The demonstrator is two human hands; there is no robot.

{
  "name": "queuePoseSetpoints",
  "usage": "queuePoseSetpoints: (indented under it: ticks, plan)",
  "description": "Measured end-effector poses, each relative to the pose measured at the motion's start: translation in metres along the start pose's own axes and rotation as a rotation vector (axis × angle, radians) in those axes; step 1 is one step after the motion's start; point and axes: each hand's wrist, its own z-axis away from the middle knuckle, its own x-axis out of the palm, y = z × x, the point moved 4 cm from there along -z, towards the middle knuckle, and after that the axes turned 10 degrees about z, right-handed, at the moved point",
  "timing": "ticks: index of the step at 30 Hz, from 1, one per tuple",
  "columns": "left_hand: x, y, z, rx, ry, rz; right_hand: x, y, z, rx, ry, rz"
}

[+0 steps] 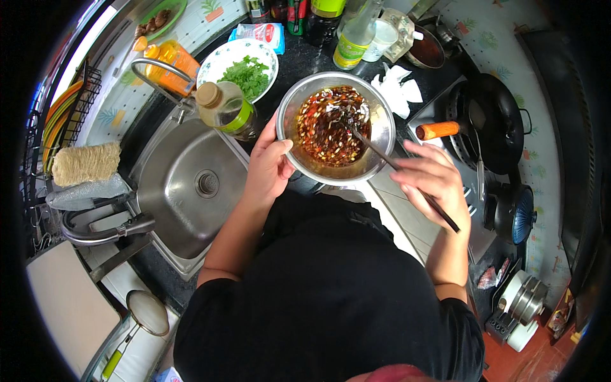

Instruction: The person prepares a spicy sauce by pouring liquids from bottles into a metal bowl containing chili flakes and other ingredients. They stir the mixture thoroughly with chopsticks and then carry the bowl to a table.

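Observation:
My left hand (272, 160) grips the left rim of a stainless steel mixing bowl (383, 138), thumb over the edge. Inside the bowl is a dark brown sauce (329, 126) with red and pale chopped bits. Dark chopsticks (382, 153) slant into the sauce, their tips hidden under it. Around their upper part curl the fingers of my right hand (429, 179), slightly blurred. Just beyond the bowl, a white patterned plate (208, 64) carries chopped green herbs (247, 78). Close to my left hand stands a bottle with a cork-coloured cap (209, 95).
At left is a steel sink (167, 172) with a curved faucet (102, 234). Crumpled tissue (401, 90) lies right of the bowl, near a glass bottle (355, 40). A black wok (499, 119) with a wooden handle (437, 130) sits on the stove at right, a ladle in it.

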Motion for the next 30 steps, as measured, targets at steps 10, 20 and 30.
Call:
queuePoseSetpoints:
  ticks: [10,20,30]
  plan:
    - [-0.011,-0.006,-0.010,0.069,-0.066,-0.019,0.011,-0.003,-0.006,-0.017,0.027,-0.037]
    - [-0.011,-0.006,-0.005,0.048,-0.047,-0.035,0.008,0.004,-0.010,-0.003,0.017,0.019]
    - [-0.039,-0.027,-0.022,0.073,0.010,-0.032,0.062,0.022,-0.014,0.015,0.124,-0.039]
